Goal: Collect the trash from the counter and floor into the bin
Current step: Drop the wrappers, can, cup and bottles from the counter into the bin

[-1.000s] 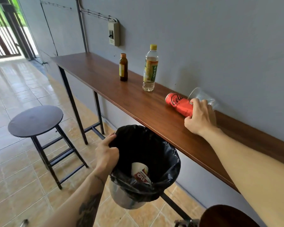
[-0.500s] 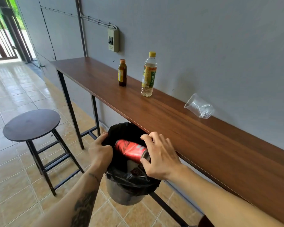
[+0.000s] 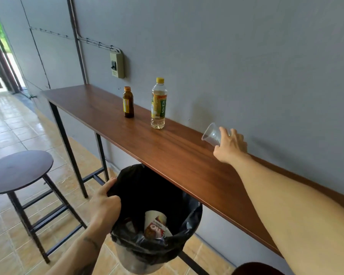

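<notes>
A clear plastic cup lies on its side on the wooden counter against the grey wall. My right hand is closed around its base end. My left hand grips the near rim of the bin, which is lined with a black bag and held below the counter's front edge. Inside the bin I see a white paper cup with a red print. A plastic bottle with a yellow cap and a small brown bottle stand upright further left on the counter.
A round dark stool stands on the tiled floor to the left. The top of another stool shows at the bottom edge. Black counter legs run down behind the bin. A switch box is on the wall.
My right hand carried the red can from the counter into the bin, let it go, and has reached back up to take hold of the clear cup. The left hand stayed on the bin.
</notes>
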### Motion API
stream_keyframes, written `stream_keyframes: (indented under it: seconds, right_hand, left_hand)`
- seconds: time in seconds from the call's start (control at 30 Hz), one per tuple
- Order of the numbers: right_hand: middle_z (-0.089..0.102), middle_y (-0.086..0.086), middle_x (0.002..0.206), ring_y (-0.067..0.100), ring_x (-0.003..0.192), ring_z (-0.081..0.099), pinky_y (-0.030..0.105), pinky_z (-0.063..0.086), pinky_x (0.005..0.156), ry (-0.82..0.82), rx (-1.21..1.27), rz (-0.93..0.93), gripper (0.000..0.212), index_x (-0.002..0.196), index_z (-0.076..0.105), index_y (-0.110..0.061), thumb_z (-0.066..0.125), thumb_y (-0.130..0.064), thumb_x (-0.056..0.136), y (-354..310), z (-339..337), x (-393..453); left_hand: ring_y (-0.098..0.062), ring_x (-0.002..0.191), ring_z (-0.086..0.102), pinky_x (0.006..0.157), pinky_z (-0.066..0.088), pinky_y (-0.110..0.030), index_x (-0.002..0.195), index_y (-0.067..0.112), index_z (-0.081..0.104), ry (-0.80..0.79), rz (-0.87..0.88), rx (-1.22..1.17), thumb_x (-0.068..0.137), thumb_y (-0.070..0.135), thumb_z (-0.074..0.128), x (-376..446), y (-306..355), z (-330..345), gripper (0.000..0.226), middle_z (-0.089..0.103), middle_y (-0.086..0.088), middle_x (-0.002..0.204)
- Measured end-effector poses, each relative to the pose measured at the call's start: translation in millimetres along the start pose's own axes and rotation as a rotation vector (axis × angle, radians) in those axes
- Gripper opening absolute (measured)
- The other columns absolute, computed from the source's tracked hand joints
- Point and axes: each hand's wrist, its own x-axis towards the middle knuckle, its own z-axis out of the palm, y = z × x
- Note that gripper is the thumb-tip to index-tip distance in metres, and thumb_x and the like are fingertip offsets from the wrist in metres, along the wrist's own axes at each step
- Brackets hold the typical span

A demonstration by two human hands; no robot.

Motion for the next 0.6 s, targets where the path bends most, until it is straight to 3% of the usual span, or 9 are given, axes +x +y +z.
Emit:
stream_keyframes:
  seconds: [0.1, 0.33, 0.47, 0.6]
  right_hand:
    - [0.037, 0.017, 0.144, 0.042, 0.132, 0.038, 0.051, 0.037, 0.103, -0.007, -0.009, 0.043, 0.070, 0.150, 0.025, -0.026, 0.060, -0.030, 0.089, 14.4, 8.8, 18.9]
    - [0.035, 0.022, 0.135, 0.049, 0.119, 0.047, 0.053, 0.045, 0.097, 0.060, 0.180, 0.003, 0.058, 0.141, 0.032, -0.018, 0.059, -0.017, 0.090, -3.0, 44.4, 10.9]
    - [0.041, 0.020, 0.131, 0.043, 0.110, 0.055, 0.047, 0.052, 0.090, 0.049, 0.332, -0.071, 0.057, 0.140, 0.035, -0.020, 0.061, -0.020, 0.089, -28.6, 36.8, -20.9]
    - [0.048, 0.014, 0.120, 0.030, 0.100, 0.056, 0.033, 0.049, 0.080, 0.035, 0.527, -0.275, 0.058, 0.138, 0.042, -0.020, 0.065, -0.025, 0.085, -66.1, 21.7, -63.9]
  left_hand:
    - [-0.020, 0.107, 0.063, 0.082, 0.060, -0.039, 0.133, 0.038, 0.061, -0.008, 0.008, 0.028, 0.072, -0.010, 0.042, -3.0, 3.5, 2.7, 0.080, 0.064, 0.004, 0.124]
    - [-0.015, 0.091, 0.067, 0.071, 0.063, -0.037, 0.129, 0.046, 0.061, 0.036, -0.025, 0.054, 0.071, -0.005, 0.040, -2.0, -9.8, -14.1, 0.081, 0.063, 0.007, 0.121]
    - [-0.019, 0.084, 0.069, 0.066, 0.063, -0.043, 0.131, 0.049, 0.057, 0.059, -0.048, 0.073, 0.072, 0.001, 0.043, -2.9, -12.8, -18.9, 0.078, 0.063, 0.006, 0.119]
    - [-0.023, 0.081, 0.071, 0.063, 0.063, -0.046, 0.130, 0.051, 0.055, 0.065, -0.035, 0.068, 0.071, 0.004, 0.045, -1.9, -13.0, -21.7, 0.076, 0.063, 0.007, 0.117]
